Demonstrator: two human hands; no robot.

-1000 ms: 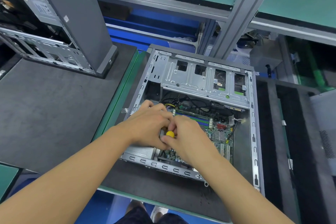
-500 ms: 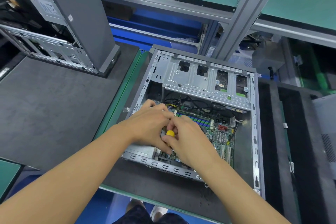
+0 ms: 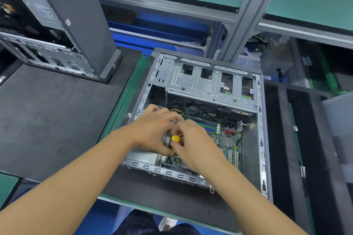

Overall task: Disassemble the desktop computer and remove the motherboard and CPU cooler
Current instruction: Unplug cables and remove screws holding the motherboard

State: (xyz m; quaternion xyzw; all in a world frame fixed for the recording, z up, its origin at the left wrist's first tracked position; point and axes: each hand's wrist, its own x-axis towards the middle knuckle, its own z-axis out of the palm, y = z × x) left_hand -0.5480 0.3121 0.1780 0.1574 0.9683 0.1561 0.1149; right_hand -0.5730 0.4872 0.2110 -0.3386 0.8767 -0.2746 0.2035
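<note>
An open desktop case (image 3: 260, 112) lies on its side on a dark mat. Inside it the green motherboard (image 3: 226, 137) shows to the right of my hands. My right hand (image 3: 194, 145) pinches a screwdriver with a yellow-capped handle (image 3: 175, 138), held upright over the board's left part. My left hand (image 3: 154, 131) curls beside it, over a grey metal part (image 3: 166, 140) that may be the CPU cooler; most of that part is hidden. Whether my left hand grips anything is not visible.
A silver drive cage (image 3: 208, 86) spans the case's far end, with black cables (image 3: 193, 105) below it. A second opened case (image 3: 63, 25) stands upright at the far left on a dark mat (image 3: 47, 116). An aluminium post (image 3: 246, 13) rises behind. Black foam trays (image 3: 286, 139) lie to the right.
Both hands stay over the same spot in the case. The fingers of my right hand have shifted slightly round the yellow handle. The view has tilted a little.
</note>
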